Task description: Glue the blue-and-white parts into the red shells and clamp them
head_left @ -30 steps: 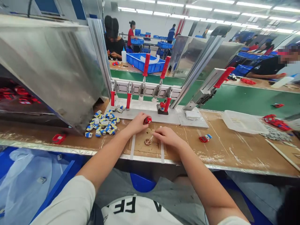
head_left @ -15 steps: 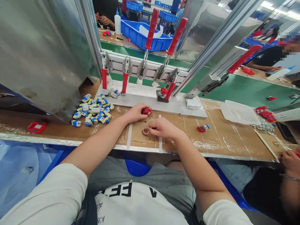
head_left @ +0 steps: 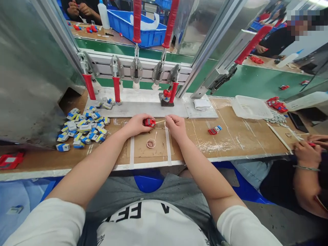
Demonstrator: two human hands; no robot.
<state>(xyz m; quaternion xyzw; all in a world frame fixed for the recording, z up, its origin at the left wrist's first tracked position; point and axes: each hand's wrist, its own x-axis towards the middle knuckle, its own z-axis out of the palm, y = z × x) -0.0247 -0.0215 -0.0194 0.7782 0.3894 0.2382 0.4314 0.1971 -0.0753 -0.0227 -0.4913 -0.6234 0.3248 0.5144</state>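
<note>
My left hand [head_left: 137,124] pinches a small red part [head_left: 149,122] just above the brown bench top [head_left: 230,140]. My right hand [head_left: 175,125] holds a thin stick [head_left: 160,121] whose tip touches the red part. Below the two hands sits a small round dish [head_left: 151,144] with a second stick leaning in it, inside a taped-off rectangle. A pile of blue, white and yellow parts [head_left: 82,128] lies to the left of my left hand.
A white fixture plate [head_left: 143,107] with several red-handled toggle clamps [head_left: 116,89] stands behind my hands; one clamp holds a red part [head_left: 167,93]. A red and blue part [head_left: 214,130] and a clear tray [head_left: 249,107] lie to the right. Another person's hands [head_left: 306,152] work at far right.
My right hand lifted the stick from the dish up to the red part in my left hand. The view tilted down and shifted left.
</note>
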